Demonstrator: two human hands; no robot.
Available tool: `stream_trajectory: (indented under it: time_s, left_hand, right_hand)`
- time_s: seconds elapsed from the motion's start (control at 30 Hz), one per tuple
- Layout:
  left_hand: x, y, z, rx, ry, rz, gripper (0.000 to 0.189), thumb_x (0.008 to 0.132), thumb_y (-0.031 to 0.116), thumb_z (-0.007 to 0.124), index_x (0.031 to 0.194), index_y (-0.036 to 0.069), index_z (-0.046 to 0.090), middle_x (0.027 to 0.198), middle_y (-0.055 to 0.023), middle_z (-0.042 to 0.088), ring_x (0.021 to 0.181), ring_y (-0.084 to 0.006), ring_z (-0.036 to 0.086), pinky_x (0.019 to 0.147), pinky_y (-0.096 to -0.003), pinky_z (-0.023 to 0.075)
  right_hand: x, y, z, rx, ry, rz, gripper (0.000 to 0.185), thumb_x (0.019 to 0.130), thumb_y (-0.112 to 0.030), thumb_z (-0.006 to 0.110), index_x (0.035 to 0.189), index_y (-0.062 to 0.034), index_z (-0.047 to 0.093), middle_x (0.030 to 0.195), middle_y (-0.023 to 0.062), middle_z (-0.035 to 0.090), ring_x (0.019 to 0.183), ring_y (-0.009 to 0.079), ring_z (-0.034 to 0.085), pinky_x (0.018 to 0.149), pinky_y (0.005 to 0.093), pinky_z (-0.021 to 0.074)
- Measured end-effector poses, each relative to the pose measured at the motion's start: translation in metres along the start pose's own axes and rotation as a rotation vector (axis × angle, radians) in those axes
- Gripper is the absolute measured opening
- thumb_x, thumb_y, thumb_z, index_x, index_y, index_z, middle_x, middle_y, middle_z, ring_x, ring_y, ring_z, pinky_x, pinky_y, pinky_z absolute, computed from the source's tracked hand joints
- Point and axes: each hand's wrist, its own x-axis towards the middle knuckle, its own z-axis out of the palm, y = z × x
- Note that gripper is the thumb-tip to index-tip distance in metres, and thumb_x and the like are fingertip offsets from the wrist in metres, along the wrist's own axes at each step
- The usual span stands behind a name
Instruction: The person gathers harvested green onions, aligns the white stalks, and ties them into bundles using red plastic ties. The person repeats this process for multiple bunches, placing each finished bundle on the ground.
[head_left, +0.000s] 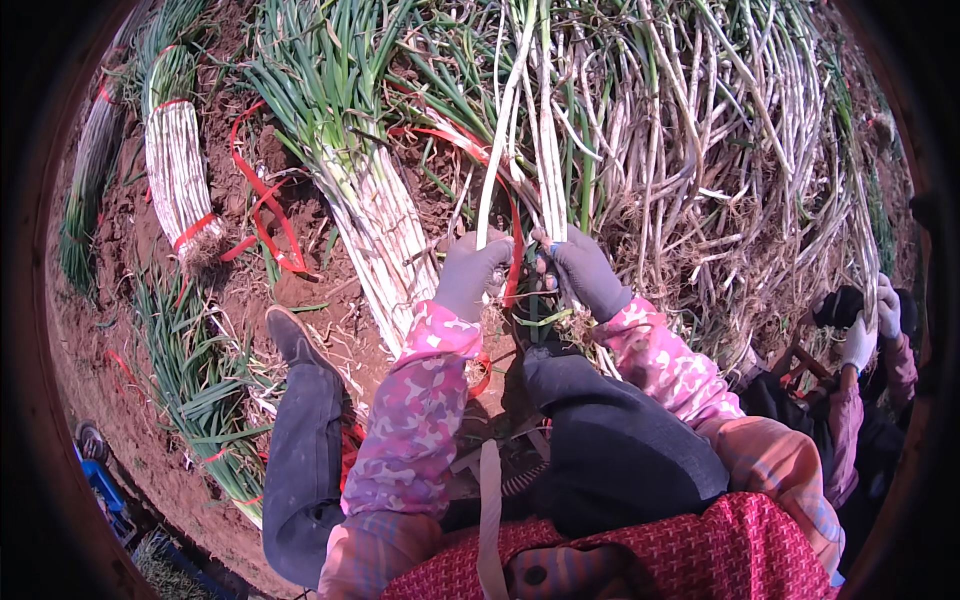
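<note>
Both my hands wear grey gloves and are close together above my knees. My left hand (471, 271) grips a single scallion stalk (496, 165) near its root end, the stalk pointing away from me. A few more white scallion stalks (551, 165) are held by my right hand (581, 271), with their roots (577, 330) hanging below the glove. Just left of my left hand lies a loose bundle of scallions (367, 217), white stems towards me and green leaves away. A red strap (514, 247) passes between my hands and the pile.
A large heap of scallions (675, 150) spreads at the front right. Tied bundles (180, 150) rest on the reddish soil at left, beside a loose red strap (262, 195). At far right, another person's gloved hands (862, 337) hold stalks. Something blue (105, 487) stands at lower left.
</note>
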Motion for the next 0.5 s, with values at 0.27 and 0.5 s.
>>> stream_trajectory:
  time_s: [0.27, 0.5]
  left_hand:
    - [-0.023, -0.012, 0.006, -0.343, -0.031, -0.043, 0.04, 0.102, 0.034, 0.063, 0.125, 0.002, 0.066, 0.114, -0.0047, 0.068, 0.107, -0.0136, 0.063, 0.085, -0.0275, 0.0527]
    - [-0.001, -0.047, 0.026, -0.016, 0.089, 0.212, 0.039, 0.107, 0.028, 0.052, 0.123, -0.005, 0.066, 0.109, -0.0071, 0.068, 0.1, -0.0125, 0.06, 0.091, -0.028, 0.0464]
  right_hand:
    - [0.012, 0.028, 0.004, 0.016, -0.026, -0.1, 0.026, 0.107, -0.025, 0.051, 0.116, -0.0015, 0.059, 0.089, 0.0045, 0.061, 0.081, 0.0156, 0.062, 0.074, 0.0305, 0.0531]
    - [0.018, 0.04, 0.013, -0.959, 0.137, -0.625, 0.028, 0.105, -0.027, 0.057, 0.11, 0.0, 0.06, 0.092, 0.0152, 0.06, 0.082, 0.0286, 0.059, 0.079, 0.0395, 0.0501]
